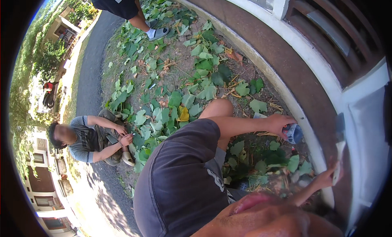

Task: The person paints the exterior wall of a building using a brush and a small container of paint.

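My left hand (278, 125) grips a small blue container (293, 134) just above the ground, beside the low concrete edge. Something pale, too unclear to name, lies behind that hand. At the lower right, my right hand (326, 178) holds a paintbrush (338, 157) by its pale handle, with the brush end up against or very near the brown band (342, 188) at the foot of the white wall (363, 151). Part of my right forearm is hidden by my head in the lower part of the view.
Leafy ground cover (175, 98) and dry leaves border the curved concrete edge (265, 65). A seated person (81, 141) is at left; another stands (145, 27) at the top. A paved path (92, 74) runs behind them. A louvred opening (326, 37) is at upper right.
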The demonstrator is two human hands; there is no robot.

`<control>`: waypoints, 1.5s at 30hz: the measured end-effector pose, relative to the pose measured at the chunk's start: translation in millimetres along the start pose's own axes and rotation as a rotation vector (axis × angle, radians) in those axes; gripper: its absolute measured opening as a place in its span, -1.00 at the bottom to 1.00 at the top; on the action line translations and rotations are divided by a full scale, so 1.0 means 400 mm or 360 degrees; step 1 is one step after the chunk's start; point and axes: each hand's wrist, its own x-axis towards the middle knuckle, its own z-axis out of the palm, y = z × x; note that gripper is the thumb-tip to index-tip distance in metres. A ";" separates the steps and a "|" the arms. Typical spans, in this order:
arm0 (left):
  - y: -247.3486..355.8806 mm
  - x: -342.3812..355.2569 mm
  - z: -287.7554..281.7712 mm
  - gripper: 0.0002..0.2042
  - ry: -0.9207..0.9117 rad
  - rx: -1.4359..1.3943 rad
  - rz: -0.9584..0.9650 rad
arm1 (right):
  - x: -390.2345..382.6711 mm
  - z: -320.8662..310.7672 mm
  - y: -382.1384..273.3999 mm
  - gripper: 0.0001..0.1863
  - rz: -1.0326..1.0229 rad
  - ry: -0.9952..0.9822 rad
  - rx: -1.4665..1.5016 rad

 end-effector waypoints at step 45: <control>0.036 0.024 0.028 -0.24 0.0161 0.0394 -0.0093 | -0.162 0.140 0.029 -0.72 0.1088 -0.0727 0.0172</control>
